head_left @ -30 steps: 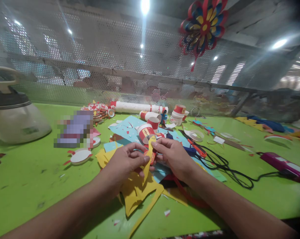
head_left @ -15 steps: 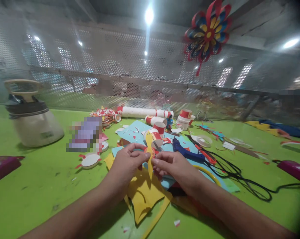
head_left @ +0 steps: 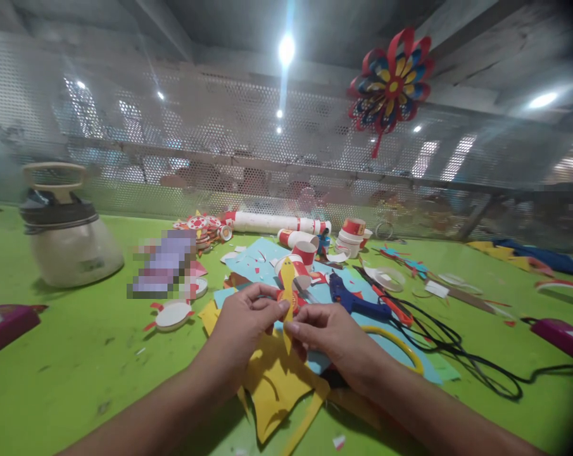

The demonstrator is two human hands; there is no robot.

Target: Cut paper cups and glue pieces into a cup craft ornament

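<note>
Between my two hands stands a narrow yellow paper cutout (head_left: 289,278), upright, with small marks near its top and a pointed lower end. My left hand (head_left: 251,320) pinches its left edge between thumb and finger. Lower down, the thumb and fingers of my right hand (head_left: 327,329) close on its right side. A round red piece (head_left: 293,300) shows right behind the cutout; whether it is joined to it I cannot tell. Below my hands lies cut yellow paper (head_left: 279,392), and light blue sheets (head_left: 255,259) spread behind them.
A blue glue gun (head_left: 357,299) with black cords lies to the right, near orange-handled scissors (head_left: 390,304) and a yellow ring (head_left: 414,354). Red-and-white paper cups (head_left: 305,253) stand beyond. At left are a white disc with red tabs (head_left: 171,315) and a large jug (head_left: 72,247).
The whole view has shifted slightly, so the table sits lower in the picture. Both hands keep hold of the yellow cutout; my right fingers have moved slightly against its lower part.
</note>
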